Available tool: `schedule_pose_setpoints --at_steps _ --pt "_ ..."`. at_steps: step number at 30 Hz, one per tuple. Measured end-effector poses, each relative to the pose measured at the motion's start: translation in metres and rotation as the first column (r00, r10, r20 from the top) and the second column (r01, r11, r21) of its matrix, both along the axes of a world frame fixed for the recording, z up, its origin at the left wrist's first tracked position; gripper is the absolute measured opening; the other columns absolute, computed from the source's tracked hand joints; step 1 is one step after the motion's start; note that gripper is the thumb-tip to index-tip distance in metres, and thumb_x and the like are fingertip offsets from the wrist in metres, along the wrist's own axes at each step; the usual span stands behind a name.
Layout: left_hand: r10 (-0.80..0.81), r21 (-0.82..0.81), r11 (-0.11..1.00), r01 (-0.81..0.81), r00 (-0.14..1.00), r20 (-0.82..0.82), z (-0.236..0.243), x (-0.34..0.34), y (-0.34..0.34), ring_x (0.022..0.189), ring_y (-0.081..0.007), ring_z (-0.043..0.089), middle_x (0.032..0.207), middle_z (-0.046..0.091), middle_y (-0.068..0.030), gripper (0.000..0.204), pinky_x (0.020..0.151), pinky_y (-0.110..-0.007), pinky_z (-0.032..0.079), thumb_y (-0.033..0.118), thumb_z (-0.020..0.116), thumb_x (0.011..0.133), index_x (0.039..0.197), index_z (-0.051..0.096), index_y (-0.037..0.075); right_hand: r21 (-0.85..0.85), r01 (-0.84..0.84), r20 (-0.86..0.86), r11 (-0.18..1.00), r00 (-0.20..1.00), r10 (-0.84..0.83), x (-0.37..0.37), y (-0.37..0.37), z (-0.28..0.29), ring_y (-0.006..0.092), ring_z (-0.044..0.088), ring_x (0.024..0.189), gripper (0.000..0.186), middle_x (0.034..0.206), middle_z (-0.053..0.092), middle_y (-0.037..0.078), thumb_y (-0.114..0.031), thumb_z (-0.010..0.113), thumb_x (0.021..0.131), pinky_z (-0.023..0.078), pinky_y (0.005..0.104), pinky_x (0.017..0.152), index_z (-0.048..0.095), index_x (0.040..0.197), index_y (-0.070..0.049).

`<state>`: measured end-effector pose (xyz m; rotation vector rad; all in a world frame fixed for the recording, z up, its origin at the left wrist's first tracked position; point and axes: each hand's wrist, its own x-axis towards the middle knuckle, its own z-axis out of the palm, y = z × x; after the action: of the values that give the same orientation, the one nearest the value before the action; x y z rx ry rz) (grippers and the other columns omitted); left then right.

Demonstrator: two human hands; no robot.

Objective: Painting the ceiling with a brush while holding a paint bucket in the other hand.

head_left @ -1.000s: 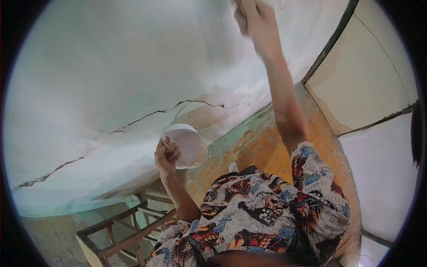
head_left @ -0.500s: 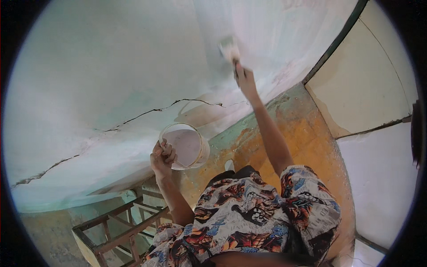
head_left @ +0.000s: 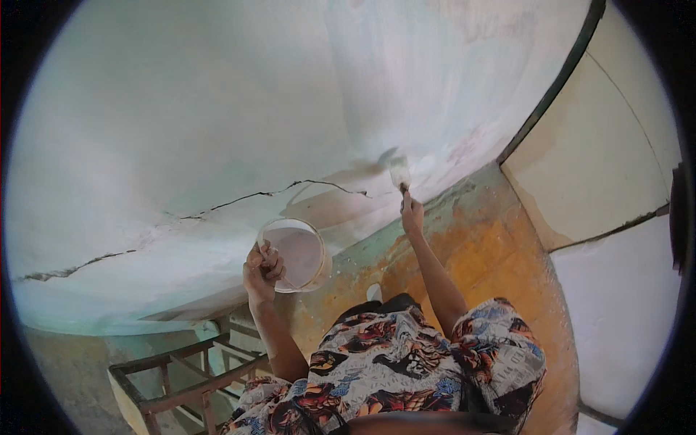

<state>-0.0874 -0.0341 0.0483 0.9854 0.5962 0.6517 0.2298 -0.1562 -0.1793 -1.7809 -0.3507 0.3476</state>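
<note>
My left hand (head_left: 264, 270) is closed around the handle of a whitish bucket (head_left: 324, 259) that holds pale paint (head_left: 299, 250). Out in front, my right hand (head_left: 412, 212) grips a paintbrush (head_left: 400, 174) by its handle, bristles pointing up and away from me. The bristles are at the pale green and white wall (head_left: 239, 109), low down near its foot; whether they touch it I cannot quite tell. Shadows of the brush and bucket fall on the wall. Streaks of whiter paint show above the brush.
A jagged dark crack (head_left: 254, 194) runs along the lower wall. At the lower left stands a wooden frame (head_left: 170, 395) with open slats. The floor (head_left: 493, 254) is worn orange and green. Pale panels (head_left: 616, 290) with dark edging are on the right.
My right hand has drawn the brush down the wall, nearer to me and slightly right. The bucket in my left hand sits a little lower in view.
</note>
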Motion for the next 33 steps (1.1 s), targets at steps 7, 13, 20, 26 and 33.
schedule_pose_setpoints --at_steps 7,13,20,26,33 --pt "-0.02 -0.012 1.0 0.02 1.0 0.003 -0.018 0.004 0.003 0.046 -0.0074 0.024 0.062 0.026 0.0059 0.027 0.044 -0.024 0.026 0.031 0.049 0.077 0.093 0.047 0.008 0.464 -0.266 0.276 0.845 0.95 0.147 0.02 0.028 0.303 0.0089 0.034 0.054 0.047 0.056 0.036 0.0 -0.035 0.041 0.097 0.03 0.0264 0.05 0.046 0.066 0.0" --pt "-0.047 -0.037 0.998 0.047 0.999 0.012 -0.02 0.019 0.004 0.047 -0.0057 0.021 0.062 0.023 0.0065 0.028 0.044 -0.022 0.021 0.036 0.054 0.076 0.088 0.042 0.013 0.396 -0.357 0.413 0.846 0.892 0.183 0.025 0.075 0.372 0.0078 0.035 0.049 0.048 0.054 0.039 0.0 -0.039 0.042 0.096 0.029 0.0256 0.046 0.048 0.066 -0.002" --pt "-0.068 -0.089 0.994 0.069 0.998 0.014 -0.015 0.018 0.001 0.047 -0.0058 0.022 0.062 0.024 0.0062 0.031 0.044 -0.022 0.022 0.036 0.057 0.073 0.089 0.042 0.013 0.319 -0.222 0.364 0.921 0.926 0.097 0.017 0.1 0.185 0.0151 0.037 0.05 0.044 0.055 0.04 0.005 -0.034 0.041 0.097 0.034 0.0314 0.05 0.047 0.069 0.0" --pt "-0.053 -0.053 0.997 0.049 0.995 -0.082 -0.007 0.019 -0.01 0.046 -0.0057 0.023 0.062 0.024 0.0061 0.034 0.044 -0.022 0.022 0.037 0.059 0.071 0.089 0.041 0.013 0.175 -0.159 0.154 0.972 0.979 0.132 -0.028 0.073 0.008 0.0276 0.044 0.054 0.038 0.058 0.046 0.016 -0.027 0.039 0.097 0.039 0.038 0.055 0.055 0.081 0.004" --pt "-0.063 -0.005 0.998 0.063 0.997 -0.054 -0.01 0.01 -0.006 0.046 -0.0052 0.022 0.061 0.024 0.0062 0.033 0.043 -0.021 0.021 0.037 0.057 0.072 0.089 0.041 0.013 -0.244 -0.219 0.004 0.945 0.974 0.227 -0.033 0.052 -0.076 0.046 0.057 0.085 0.05 0.087 0.06 0.028 -0.039 0.034 0.096 0.044 0.0496 0.074 0.063 0.094 0.002"
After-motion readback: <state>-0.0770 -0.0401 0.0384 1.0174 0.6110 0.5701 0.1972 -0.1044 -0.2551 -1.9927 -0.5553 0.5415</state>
